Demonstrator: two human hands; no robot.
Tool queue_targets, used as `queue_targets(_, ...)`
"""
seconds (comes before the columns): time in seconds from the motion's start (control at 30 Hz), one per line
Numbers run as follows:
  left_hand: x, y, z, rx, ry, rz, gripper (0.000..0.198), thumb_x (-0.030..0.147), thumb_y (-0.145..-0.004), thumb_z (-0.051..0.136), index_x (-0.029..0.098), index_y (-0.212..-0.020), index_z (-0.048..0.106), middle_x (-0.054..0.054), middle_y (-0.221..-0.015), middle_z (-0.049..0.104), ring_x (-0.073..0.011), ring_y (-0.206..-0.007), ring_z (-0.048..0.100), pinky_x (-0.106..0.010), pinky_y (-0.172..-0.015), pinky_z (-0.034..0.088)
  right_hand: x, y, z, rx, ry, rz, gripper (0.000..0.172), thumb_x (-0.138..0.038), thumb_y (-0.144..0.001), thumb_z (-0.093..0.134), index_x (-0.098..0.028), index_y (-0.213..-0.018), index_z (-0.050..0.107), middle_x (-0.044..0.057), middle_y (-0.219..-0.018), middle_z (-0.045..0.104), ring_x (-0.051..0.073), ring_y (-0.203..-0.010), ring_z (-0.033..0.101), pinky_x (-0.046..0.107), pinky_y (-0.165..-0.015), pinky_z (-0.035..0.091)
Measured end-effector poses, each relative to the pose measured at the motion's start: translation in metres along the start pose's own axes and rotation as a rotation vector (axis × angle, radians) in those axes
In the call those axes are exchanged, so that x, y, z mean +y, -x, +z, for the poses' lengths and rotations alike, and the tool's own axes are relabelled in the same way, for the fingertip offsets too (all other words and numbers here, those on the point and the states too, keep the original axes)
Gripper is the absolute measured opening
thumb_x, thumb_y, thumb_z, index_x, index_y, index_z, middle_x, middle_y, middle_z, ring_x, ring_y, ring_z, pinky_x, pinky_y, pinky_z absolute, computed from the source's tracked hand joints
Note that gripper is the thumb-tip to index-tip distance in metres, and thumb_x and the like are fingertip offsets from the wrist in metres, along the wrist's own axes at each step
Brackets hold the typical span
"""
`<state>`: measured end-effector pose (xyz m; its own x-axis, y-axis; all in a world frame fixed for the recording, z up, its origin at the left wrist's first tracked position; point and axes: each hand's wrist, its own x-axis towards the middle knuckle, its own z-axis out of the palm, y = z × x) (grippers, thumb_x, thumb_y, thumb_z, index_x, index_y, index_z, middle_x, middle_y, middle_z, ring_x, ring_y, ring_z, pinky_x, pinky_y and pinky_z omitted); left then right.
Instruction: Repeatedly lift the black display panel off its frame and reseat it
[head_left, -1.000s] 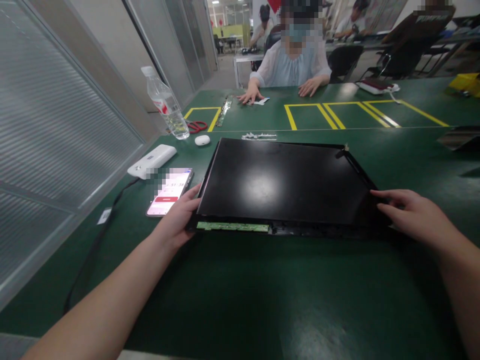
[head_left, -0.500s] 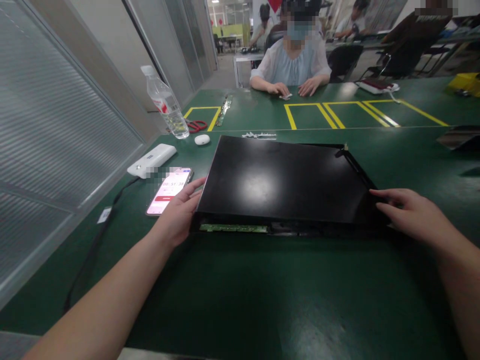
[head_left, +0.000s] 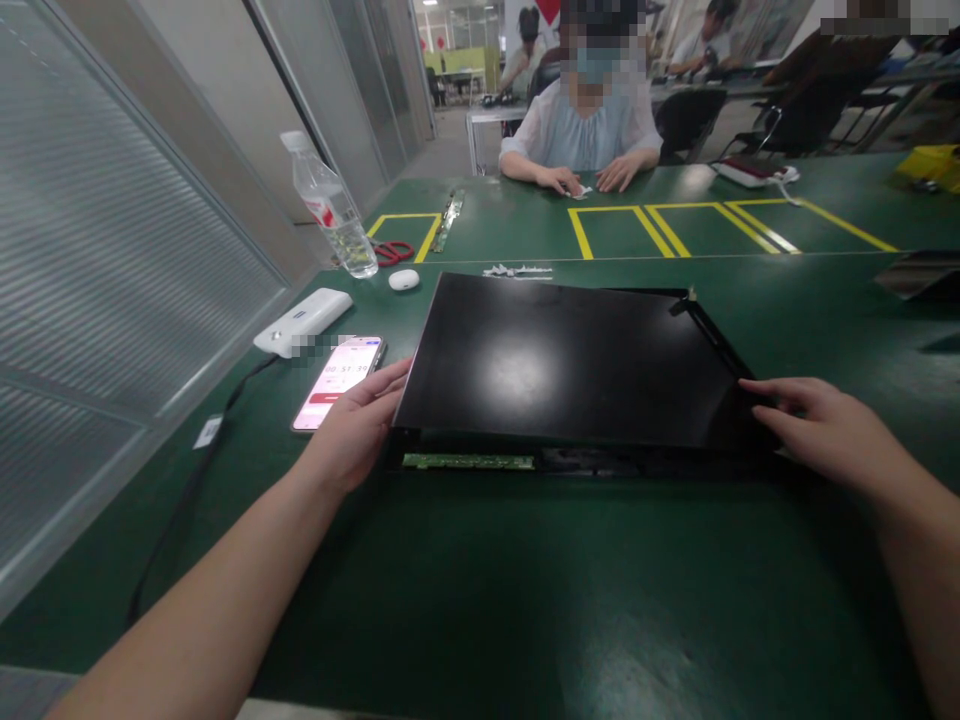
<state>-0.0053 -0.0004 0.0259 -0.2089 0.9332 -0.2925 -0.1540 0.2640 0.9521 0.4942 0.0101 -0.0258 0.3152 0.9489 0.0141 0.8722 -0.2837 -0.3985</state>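
A glossy black display panel [head_left: 577, 365] lies tilted over a black frame [head_left: 724, 335], which shows along its right and near sides. My left hand [head_left: 360, 420] grips the panel's left edge, with the fingertips partly hidden behind it. At the near right corner, my right hand [head_left: 814, 420] pinches the panel's edge between thumb and forefinger. A narrow green circuit board [head_left: 469, 462] shows below the near edge, within the frame. Whether the panel touches the frame at its far side I cannot tell.
A lit phone [head_left: 337, 385], a white power bank [head_left: 304, 320] with a black strap, a white earbud case [head_left: 403, 280], a water bottle [head_left: 330, 205] and red-handled scissors [head_left: 394, 252] stand left. White strips [head_left: 517, 271] lie behind the panel. A co-worker [head_left: 589, 130] sits opposite.
The panel's near left edge has risen slightly, and more of the frame and circuit board shows beneath. My hands keep nearly the same places. The co-worker's fingers have shifted a little.
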Motion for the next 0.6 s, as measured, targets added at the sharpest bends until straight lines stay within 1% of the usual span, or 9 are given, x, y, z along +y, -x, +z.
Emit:
queue_targets(0.07, 0.0, 0.0, 0.0, 0.006, -0.007, -0.003, 0.038, 0.008, -0.073, 0.083, 0.021, -0.109, 0.084, -0.009, -0.102, 0.085, -0.028, -0.104, 0.079, -0.028, -0.082, 0.066, -0.003, 0.001, -0.001, 0.006, 0.002, -0.003, 0.051, -0.044, -0.069, 0.059, -0.024, -0.111, 0.08, 0.009, -0.104, 0.07, 0.022, -0.068, 0.064, 0.04, -0.065, 0.056)
queue_targets(0.23, 0.0, -0.001, 0.001, 0.018, -0.002, -0.009, 0.039, 0.006, -0.074, 0.082, 0.02, -0.11, 0.084, -0.009, -0.104, 0.085, -0.0275, -0.105, 0.079, -0.028, -0.083, 0.065, -0.009, 0.001, -0.005, -0.052, 0.024, 0.067, 0.057, -0.045, -0.067, 0.058, -0.023, -0.116, 0.079, 0.012, -0.11, 0.069, 0.024, -0.073, 0.066, 0.041, -0.065, 0.056)
queue_targets(0.33, 0.001, -0.001, 0.001, 0.026, 0.007, -0.019, 0.038, 0.006, -0.075, 0.081, 0.021, -0.109, 0.084, -0.009, -0.105, 0.085, -0.0263, -0.105, 0.079, -0.026, -0.082, 0.065, -0.007, 0.0, -0.004, -0.04, 0.039, 0.042, 0.057, -0.046, -0.067, 0.058, -0.024, -0.115, 0.08, 0.011, -0.109, 0.069, 0.023, -0.073, 0.065, 0.041, -0.065, 0.055)
queue_targets(0.47, -0.001, -0.001, 0.001, 0.037, 0.003, -0.007, 0.039, 0.008, -0.073, 0.083, 0.021, -0.11, 0.084, -0.008, -0.104, 0.085, -0.0274, -0.106, 0.079, -0.028, -0.084, 0.065, -0.001, 0.0, 0.0, -0.037, 0.005, 0.053, 0.059, -0.047, -0.068, 0.058, -0.023, -0.118, 0.079, 0.01, -0.101, 0.07, 0.023, -0.069, 0.064, 0.039, -0.058, 0.053)
queue_targets(0.53, -0.002, -0.002, -0.001, 0.035, -0.005, 0.005, 0.042, 0.008, -0.071, 0.084, 0.021, -0.111, 0.084, -0.008, -0.103, 0.085, -0.0277, -0.107, 0.079, -0.028, -0.085, 0.064, 0.002, 0.0, 0.003, -0.025, -0.001, 0.031, 0.057, -0.046, -0.07, 0.058, -0.024, -0.118, 0.079, 0.009, -0.098, 0.069, 0.023, -0.067, 0.064, 0.039, -0.057, 0.052)
queue_targets(0.6, -0.003, -0.002, -0.002, 0.01, -0.011, 0.016, 0.045, 0.008, -0.069, 0.085, 0.022, -0.111, 0.084, -0.008, -0.104, 0.085, -0.0271, -0.106, 0.079, -0.027, -0.084, 0.064, 0.004, -0.001, 0.004, 0.001, 0.019, -0.007, 0.053, -0.046, -0.071, 0.058, -0.025, -0.115, 0.079, 0.009, -0.101, 0.069, 0.022, -0.066, 0.064, 0.039, -0.059, 0.053)
